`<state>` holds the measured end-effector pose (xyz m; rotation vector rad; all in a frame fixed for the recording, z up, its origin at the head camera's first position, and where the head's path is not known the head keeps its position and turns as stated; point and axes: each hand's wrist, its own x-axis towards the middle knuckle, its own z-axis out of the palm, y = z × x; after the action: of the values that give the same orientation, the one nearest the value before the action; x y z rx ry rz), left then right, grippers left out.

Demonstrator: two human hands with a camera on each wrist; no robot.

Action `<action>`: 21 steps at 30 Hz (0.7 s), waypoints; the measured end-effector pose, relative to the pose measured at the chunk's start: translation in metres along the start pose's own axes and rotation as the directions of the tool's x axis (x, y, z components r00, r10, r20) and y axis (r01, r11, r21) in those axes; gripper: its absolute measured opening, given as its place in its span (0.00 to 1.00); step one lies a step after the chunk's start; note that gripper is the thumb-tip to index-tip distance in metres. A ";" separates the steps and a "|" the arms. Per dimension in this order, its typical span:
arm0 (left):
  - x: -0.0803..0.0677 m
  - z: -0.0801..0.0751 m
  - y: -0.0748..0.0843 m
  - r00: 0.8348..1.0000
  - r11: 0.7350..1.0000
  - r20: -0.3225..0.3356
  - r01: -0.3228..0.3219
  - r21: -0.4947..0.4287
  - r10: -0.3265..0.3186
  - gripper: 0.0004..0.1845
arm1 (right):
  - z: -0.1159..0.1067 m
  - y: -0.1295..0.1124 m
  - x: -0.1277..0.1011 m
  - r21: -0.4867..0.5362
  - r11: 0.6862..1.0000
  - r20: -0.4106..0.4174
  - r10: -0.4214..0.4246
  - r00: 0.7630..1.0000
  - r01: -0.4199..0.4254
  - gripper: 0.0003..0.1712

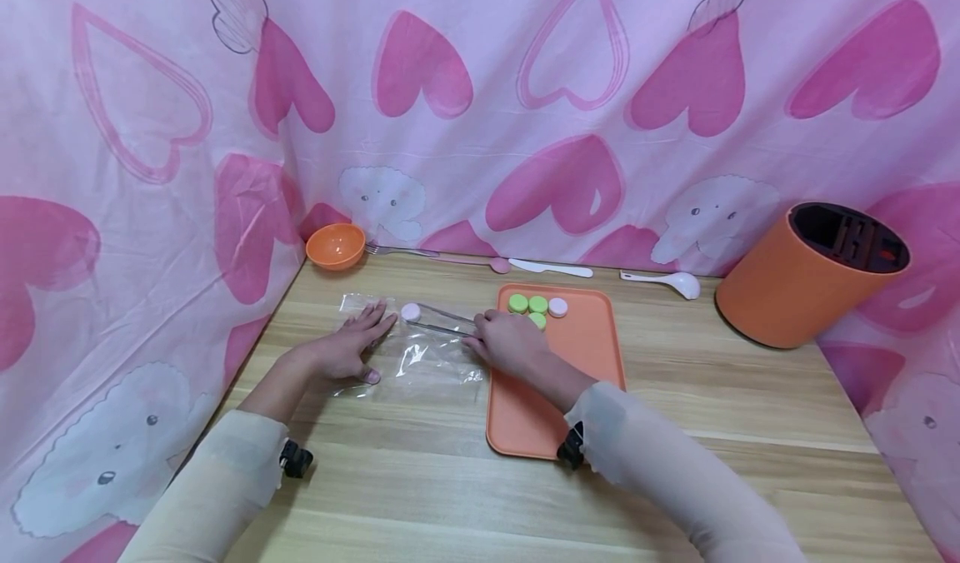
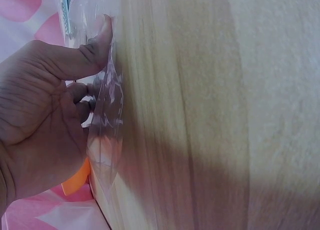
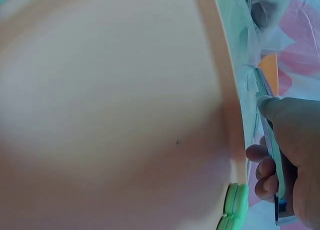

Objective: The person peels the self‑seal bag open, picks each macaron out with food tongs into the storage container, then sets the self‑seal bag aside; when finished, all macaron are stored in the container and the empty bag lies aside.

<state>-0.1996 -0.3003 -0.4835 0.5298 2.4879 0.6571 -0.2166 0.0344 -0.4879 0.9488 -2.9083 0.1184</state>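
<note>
My right hand point(image 1: 510, 342) grips a pair of metal tongs point(image 1: 444, 330), whose tips reach left to a pale pink macaron point(image 1: 411, 312) over a clear plastic bag point(image 1: 431, 367). In the right wrist view, thumb and curled fingers hold the tongs point(image 3: 272, 140). My left hand point(image 1: 348, 351) rests on the bag's left side with its fingers spread. Close up, its thumb lies against the crinkled plastic point(image 2: 107, 107). An orange tray point(image 1: 555, 396) sits partly under my right forearm. At its far end are green macarons point(image 1: 517, 303) and another pink macaron point(image 1: 557, 307).
An orange bowl point(image 1: 336, 246) stands at the back left. Along the back lie a fork point(image 1: 401, 251), a pink spoon point(image 1: 498, 265), a white knife point(image 1: 551, 268) and a white ladle point(image 1: 678, 284). An orange knife block point(image 1: 795, 280) stands at the right.
</note>
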 end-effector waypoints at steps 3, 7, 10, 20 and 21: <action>0.000 0.001 -0.001 1.000 1.000 -0.002 -0.001 -0.001 0.001 0.60 | 0.001 -0.002 0.002 0.001 1.000 0.015 -0.001 1.000 0.001 0.25; 0.000 0.001 -0.002 1.000 1.000 -0.003 0.000 -0.004 0.000 0.60 | 0.000 -0.004 0.004 -0.009 1.000 0.028 -0.003 1.000 0.003 0.26; 0.000 0.001 -0.001 1.000 1.000 -0.004 -0.001 -0.007 0.001 0.60 | 0.000 -0.004 0.004 -0.015 1.000 0.026 -0.001 1.000 0.002 0.25; 0.001 0.000 -0.002 1.000 1.000 0.000 0.015 -0.018 -0.015 0.60 | 0.002 0.003 0.000 -0.039 0.999 -0.002 -0.001 1.000 0.001 0.23; 0.001 0.000 -0.002 1.000 1.000 -0.001 0.013 -0.019 -0.013 0.61 | 0.002 0.003 0.000 -0.040 0.999 -0.004 -0.001 1.000 0.001 0.23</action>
<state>-0.2007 -0.3017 -0.4846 0.5065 2.4816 0.6749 -0.2189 0.0366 -0.4902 0.9422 -2.8953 0.0616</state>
